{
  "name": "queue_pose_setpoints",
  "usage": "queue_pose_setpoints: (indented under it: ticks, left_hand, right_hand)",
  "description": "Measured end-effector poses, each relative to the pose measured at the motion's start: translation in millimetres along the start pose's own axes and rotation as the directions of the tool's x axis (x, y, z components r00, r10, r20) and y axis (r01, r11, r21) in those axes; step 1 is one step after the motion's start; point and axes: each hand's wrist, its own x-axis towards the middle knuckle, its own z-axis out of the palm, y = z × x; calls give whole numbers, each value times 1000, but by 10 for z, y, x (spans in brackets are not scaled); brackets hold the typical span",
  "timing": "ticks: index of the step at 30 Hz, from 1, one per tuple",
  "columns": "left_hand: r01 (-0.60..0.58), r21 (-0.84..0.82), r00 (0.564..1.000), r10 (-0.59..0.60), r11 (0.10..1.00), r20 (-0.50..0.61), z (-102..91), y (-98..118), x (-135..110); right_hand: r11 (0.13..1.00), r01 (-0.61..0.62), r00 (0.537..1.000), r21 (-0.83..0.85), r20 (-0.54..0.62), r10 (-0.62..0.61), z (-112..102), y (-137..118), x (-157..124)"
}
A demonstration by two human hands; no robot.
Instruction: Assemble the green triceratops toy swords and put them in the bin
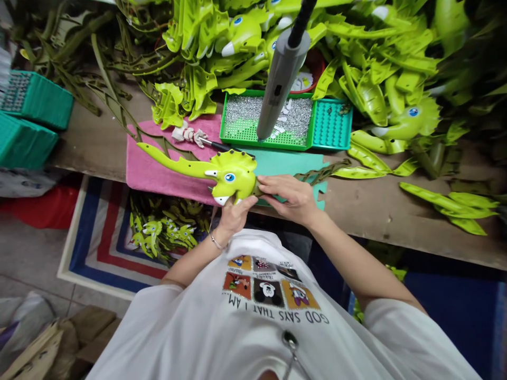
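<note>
Left hand (233,216): clamped on the green plastic dinosaur toy (233,177).
Right hand (287,198): I grip its olive rear edge (259,187) too.

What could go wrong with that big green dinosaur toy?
The green plastic dinosaur toy, gripped by the left hand and right hand, overhangs the wooden bench and might slip onto the rug. A bump against the grey power screwdriver could also spill the tray of silver screws.

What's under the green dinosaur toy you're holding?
The green dinosaur toy is over a pink towel and a teal sheet; the surface directly beneath its head is hidden.
</note>
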Motion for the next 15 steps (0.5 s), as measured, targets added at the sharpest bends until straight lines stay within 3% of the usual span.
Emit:
queue_pose_setpoints:
  ticks: [3,5,8,11,13,15]
  left_hand:
    - [-22,19,994,24,1000,-104,36,-67,-8]
    - [-16,35,994,19,999,-110,40,-50,-10]
    - [0,52,999,2,999,-47,26,13,-27]
    - [-4,101,1000,7,995,-29,-12,59,-59]
    - [-14,147,999,19,989,-31,-55,88,-71]
    - [-39,170,999,45,985,-29,-108,126,-63]
  right_hand:
    - [997,-74,991,13,109,73,-54,-46,10]
    - [985,-173,959,-9,225,171,-174,-53,59]
    - [940,-331,840,-84,427,335,-384,-18,191]
    - [890,-448,694,-83,596,405,-492,18,340]
    - [859,-511,646,-35,644,410,-480,15,420]
    - [833,-553,634,18,657,407,-415,-3,479]
